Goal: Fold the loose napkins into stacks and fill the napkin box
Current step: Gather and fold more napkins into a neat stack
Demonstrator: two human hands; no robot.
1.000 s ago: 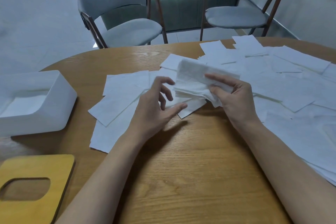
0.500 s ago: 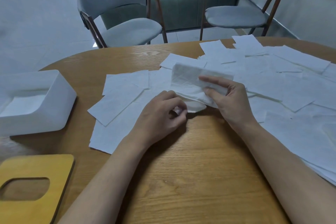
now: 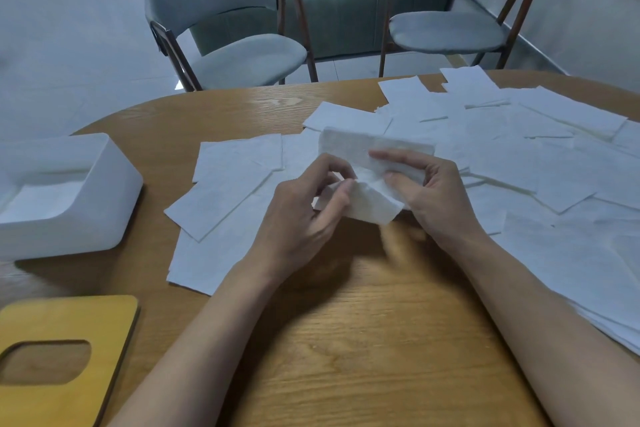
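Observation:
A small stack of folded white napkins (image 3: 372,199) is held just above the wooden table (image 3: 346,340) near its middle. My left hand (image 3: 304,215) pinches the stack's left corner between thumb and fingers. My right hand (image 3: 426,194) grips its right side, fingers over the top and thumb underneath. Several loose white napkins (image 3: 519,156) lie spread over the right and far part of the table, more napkins (image 3: 225,194) to the left of my hands. The white napkin box (image 3: 86,204) stands open at the left edge, with napkins inside.
A yellow wooden lid (image 3: 62,319) with an oval slot lies at the near left corner. Two grey upholstered chairs, one chair (image 3: 242,55) on the left and another chair (image 3: 446,28) on the right, stand beyond the table's far edge.
My left hand came in from open beside the stack and now pinches its left corner. The stack has been drawn nearer and its lower part is folded over.

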